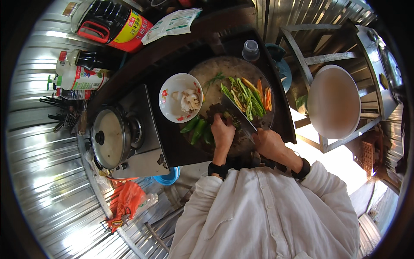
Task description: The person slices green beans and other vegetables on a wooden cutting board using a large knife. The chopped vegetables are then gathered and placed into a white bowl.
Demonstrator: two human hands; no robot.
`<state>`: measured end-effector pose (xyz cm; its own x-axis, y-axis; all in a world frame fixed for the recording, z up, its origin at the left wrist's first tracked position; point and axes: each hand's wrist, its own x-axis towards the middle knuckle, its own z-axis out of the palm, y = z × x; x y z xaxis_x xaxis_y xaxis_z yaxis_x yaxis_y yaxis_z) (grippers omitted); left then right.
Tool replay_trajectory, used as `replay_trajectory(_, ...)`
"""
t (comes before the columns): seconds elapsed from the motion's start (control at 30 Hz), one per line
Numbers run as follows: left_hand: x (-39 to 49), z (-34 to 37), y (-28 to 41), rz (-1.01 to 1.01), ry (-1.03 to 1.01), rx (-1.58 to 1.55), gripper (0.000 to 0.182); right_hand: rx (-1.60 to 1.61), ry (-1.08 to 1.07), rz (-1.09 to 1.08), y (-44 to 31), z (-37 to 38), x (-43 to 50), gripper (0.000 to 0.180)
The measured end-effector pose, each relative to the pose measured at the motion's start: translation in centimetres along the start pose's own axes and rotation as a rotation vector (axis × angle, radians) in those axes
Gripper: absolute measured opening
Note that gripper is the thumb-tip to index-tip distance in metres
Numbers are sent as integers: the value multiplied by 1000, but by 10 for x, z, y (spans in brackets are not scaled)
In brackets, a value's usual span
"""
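My right hand (269, 144) grips the handle of a kitchen knife (243, 117), whose blade slants up and left over a round cutting board (207, 68). Close to the blade's left side, my left hand (223, 131) is bent over the board; its fingertips are partly hidden, and whether they hold anything is unclear. Sliced green peppers (247, 98) and orange pepper strips (267, 98) lie at the board's right. Whole green peppers (199, 129) rest left of my left hand. Above them stands a white floral bowl (173, 111) with pale pieces, perhaps garlic, inside.
A lidded pan (109, 139) sits on the gas stove (145, 158) at left. Sauce bottles (127, 29) stand at upper left, and a plastic cup (251, 51) beyond the board. At right, a large white basin (334, 102) rests on a metal frame (299, 51).
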<state>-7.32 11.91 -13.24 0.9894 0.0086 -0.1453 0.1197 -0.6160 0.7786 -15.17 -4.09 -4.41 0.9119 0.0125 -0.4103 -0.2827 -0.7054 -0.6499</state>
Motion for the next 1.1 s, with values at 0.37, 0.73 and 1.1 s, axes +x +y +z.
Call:
replay_trajectory(0.37, -3, -7, 8, -39, -22, -51, 27, 50, 92, -41, -1, 20, 31, 29)
replay_trajectory(0.73, -5, -16, 28, -37, -65, 234, 35, 33, 124, -59, 13, -6, -6, 27)
replay_trajectory(1.1, -4, -19, 27, 115, 51, 328, 29, 120, 80, -65, 9, -2, -17, 25)
